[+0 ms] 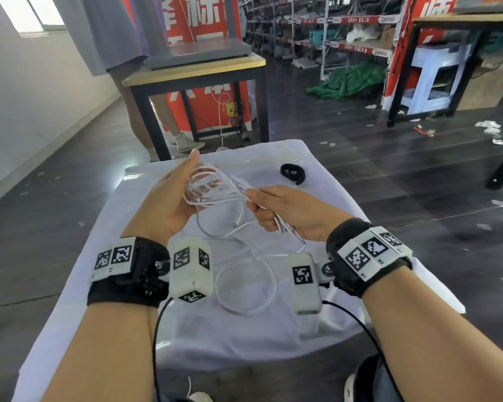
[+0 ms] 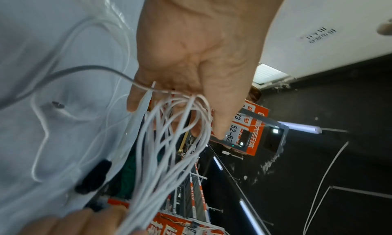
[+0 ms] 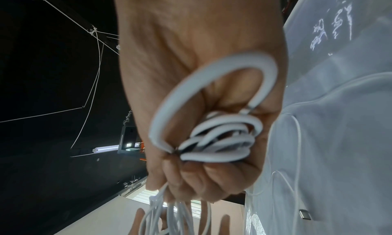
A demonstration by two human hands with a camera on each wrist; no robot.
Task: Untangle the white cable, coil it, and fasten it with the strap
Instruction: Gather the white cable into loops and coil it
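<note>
The white cable (image 1: 215,190) is gathered into several long loops held above the cloth-covered table (image 1: 186,338). My right hand (image 1: 276,204) grips one end of the bundle in a fist, and the folded bends (image 3: 222,138) stick out of it. My left hand (image 1: 172,195) stands at the far end, fingers straight, with the loops (image 2: 180,121) hooked around its fingertips. A loose tail (image 1: 244,285) curls on the cloth below, ending in a metal plug (image 1: 234,225). The black strap (image 1: 293,172) lies on the cloth beyond my right hand, untouched.
A second table (image 1: 198,71) stands just behind mine, with a person's legs (image 1: 157,117) beside it. Dark floor runs along both sides. Shelving (image 1: 331,30) and a green heap (image 1: 349,79) are far right.
</note>
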